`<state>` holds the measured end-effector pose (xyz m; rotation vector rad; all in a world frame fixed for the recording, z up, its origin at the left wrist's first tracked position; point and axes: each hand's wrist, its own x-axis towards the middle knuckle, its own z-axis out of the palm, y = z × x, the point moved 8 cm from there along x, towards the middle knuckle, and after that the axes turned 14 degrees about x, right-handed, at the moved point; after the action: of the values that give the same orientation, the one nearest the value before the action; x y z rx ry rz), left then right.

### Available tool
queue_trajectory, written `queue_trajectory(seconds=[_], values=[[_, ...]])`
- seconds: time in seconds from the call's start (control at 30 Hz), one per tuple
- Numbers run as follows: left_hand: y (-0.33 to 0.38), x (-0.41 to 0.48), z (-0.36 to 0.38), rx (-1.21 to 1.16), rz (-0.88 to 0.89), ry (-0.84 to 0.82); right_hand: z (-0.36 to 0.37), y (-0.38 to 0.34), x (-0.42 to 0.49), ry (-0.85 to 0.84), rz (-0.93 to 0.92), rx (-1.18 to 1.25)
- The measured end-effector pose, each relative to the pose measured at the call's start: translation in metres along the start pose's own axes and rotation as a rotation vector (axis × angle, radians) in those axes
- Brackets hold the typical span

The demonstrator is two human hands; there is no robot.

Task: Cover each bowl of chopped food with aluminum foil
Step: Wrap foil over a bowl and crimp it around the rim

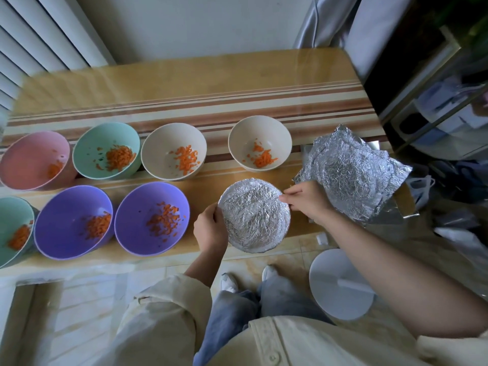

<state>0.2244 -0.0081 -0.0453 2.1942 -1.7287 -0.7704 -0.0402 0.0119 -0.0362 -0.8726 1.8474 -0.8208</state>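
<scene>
A bowl wrapped in crinkled aluminum foil (254, 215) stands near the table's front edge, right of centre. My left hand (211, 228) grips its left rim with curled fingers. My right hand (306, 200) pinches the foil at the bowl's upper right rim. Several uncovered bowls hold chopped carrot: a pink bowl (34, 159), a green bowl (107, 150), two cream bowls (174, 151) (260, 146), two purple bowls (74, 223) (151, 217) and a green bowl (14, 228) at the left edge. A pile of crumpled foil sheets (351, 175) lies at the table's right end.
The striped wooden table (184, 96) stands against a wall with a radiator at the left. A round white stool (340, 283) stands on the floor at the right. Shelving and bags crowd the far right.
</scene>
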Motion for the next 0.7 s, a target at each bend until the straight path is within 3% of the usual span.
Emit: queue_trajectory(seconds=[0.17,0.23,0.3,0.37,0.5,0.63,0.7], values=[[0.002,0.002,0.001,0.016,0.011,0.006,0.005,-0.013,-0.003,0.008,-0.148,-0.146],[0.002,0.005,0.001,0.035,0.019,-0.005,0.005,-0.004,0.0,-0.082,-0.006,-0.065],[0.003,0.008,0.001,0.052,0.049,-0.021,0.009,0.006,-0.001,-0.273,0.232,0.019],[0.007,0.009,0.003,0.064,0.093,-0.039,0.008,0.003,0.003,-0.368,0.272,-0.086],[0.012,0.01,0.006,0.086,0.128,-0.049,0.017,-0.038,0.019,-0.19,-0.168,-0.212],[0.014,0.009,0.007,0.114,0.142,-0.062,0.038,-0.054,0.015,-0.122,-0.465,-0.298],[0.016,0.009,0.006,0.142,0.146,-0.053,0.041,-0.053,0.013,-0.113,-0.53,-0.354]])
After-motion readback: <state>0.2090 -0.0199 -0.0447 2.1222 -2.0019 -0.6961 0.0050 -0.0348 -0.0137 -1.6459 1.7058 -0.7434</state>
